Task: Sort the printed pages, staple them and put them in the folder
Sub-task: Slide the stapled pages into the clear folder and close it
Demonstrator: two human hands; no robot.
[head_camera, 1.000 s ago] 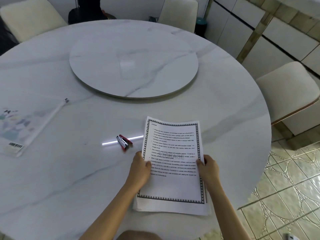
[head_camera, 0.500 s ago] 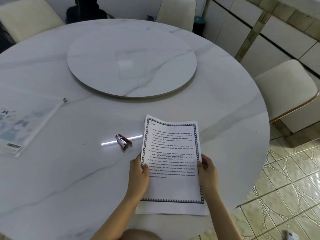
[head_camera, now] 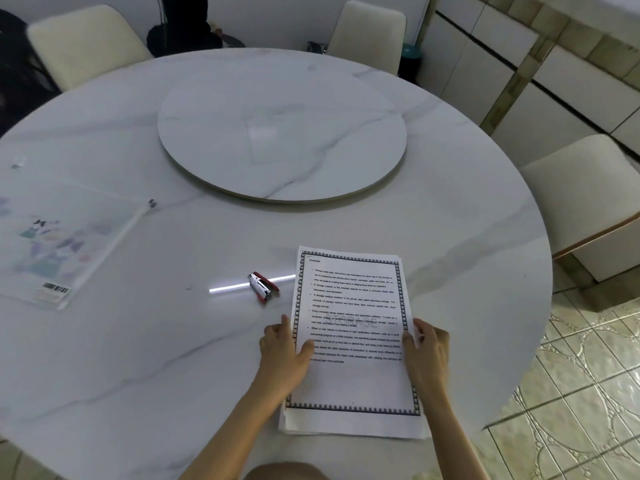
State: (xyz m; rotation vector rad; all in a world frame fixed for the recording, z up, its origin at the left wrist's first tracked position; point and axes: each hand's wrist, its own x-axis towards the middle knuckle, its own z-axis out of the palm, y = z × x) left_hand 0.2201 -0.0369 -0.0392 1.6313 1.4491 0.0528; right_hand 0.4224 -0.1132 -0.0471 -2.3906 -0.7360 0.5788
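The stack of white, black-bordered printed pages (head_camera: 353, 306) is lying flat again at the near edge of the white marble counter (head_camera: 138, 341), its far end no longer lifted. The left hand (head_camera: 284, 348) and right hand (head_camera: 427, 348) are each keeping a grip clamped on a long edge, probably squaring the uneven sheets before stapling.

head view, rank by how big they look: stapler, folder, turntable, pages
1. turntable
2. pages and folder: not ranked, since the pages lie nearer the camera and the frame edge cuts off the folder
3. stapler
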